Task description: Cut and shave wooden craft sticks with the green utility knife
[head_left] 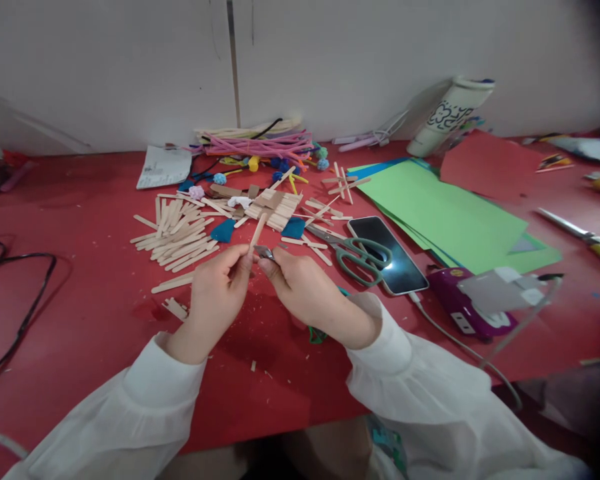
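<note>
My left hand [220, 293] is closed, pinching the lower end of a wooden craft stick [259, 232], which points up and away. My right hand [310, 288] is closed around a small dark metal blade-like tool [265, 253]; its tip is close to the stick, and its exact kind is hard to make out. Just beyond the hands lies a panel of craft sticks [283, 212] joined side by side. A loose heap of craft sticks [175, 230] spreads to the left. Small wood chips [253, 366] lie scattered on the red table [280, 400] below my hands.
Green-handled scissors [363, 260] overlap a phone [390, 257] at right, its cable running by a purple power strip [473, 313]. Green paper [460, 213], a leaning tumbler [450, 117] and pipe cleaners [260, 147] lie farther back. A black cable [35, 307] curves at left.
</note>
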A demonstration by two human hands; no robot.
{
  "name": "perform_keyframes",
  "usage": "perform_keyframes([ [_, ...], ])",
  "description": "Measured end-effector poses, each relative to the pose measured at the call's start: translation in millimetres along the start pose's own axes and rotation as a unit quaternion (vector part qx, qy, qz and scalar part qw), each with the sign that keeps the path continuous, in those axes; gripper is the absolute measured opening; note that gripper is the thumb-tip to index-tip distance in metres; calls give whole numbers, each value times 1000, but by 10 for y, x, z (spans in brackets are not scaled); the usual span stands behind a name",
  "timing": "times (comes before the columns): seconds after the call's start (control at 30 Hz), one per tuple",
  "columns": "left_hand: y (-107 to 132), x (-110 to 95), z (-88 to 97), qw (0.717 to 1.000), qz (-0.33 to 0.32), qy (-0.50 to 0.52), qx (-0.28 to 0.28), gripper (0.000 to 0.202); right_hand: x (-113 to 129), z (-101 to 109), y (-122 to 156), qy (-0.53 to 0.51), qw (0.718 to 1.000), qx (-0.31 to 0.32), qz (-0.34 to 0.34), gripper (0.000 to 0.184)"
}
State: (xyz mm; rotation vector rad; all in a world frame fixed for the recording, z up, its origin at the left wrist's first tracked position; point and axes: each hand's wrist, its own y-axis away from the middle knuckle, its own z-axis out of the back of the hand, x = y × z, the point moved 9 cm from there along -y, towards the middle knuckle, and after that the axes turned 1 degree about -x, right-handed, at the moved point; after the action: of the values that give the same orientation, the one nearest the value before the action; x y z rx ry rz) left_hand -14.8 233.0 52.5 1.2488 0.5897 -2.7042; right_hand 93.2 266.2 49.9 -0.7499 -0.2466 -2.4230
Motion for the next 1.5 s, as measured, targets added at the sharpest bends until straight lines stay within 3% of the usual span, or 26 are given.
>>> perform_keyframes([
  [0.17,-7,-59,30,999,-18,-44,-9,27,-3,-18,-8,-29,1000,5,-1,23],
  [0.43,-17,-38,-6,996,-33,-84,1,26,-112,-214,-38,-224,970,83,-47,25],
  [0.53,-46,25,-16,999,-6,-42,16,26,-154,-297,-50,-292,948,110,-63,25],
  [0.67,-94,143,-69,991,74,95,55,22,-177,-346,-78,-343,928,131,-59,25],
  [0.87,-97,237,-126,956,169,228,74,14,-167,-308,-110,-323,936,136,-21,26],
  [1.03,-82,281,-183,936,177,286,108,14,-126,-196,-111,-255,960,116,22,24],
  [1.27,-58,218,-241,926,176,299,149,14,-89,-147,-89,-219,967,126,40,24],
  [1.5,-64,223,-211,931,182,302,90,14,-96,-136,-99,-218,971,99,24,25],
])
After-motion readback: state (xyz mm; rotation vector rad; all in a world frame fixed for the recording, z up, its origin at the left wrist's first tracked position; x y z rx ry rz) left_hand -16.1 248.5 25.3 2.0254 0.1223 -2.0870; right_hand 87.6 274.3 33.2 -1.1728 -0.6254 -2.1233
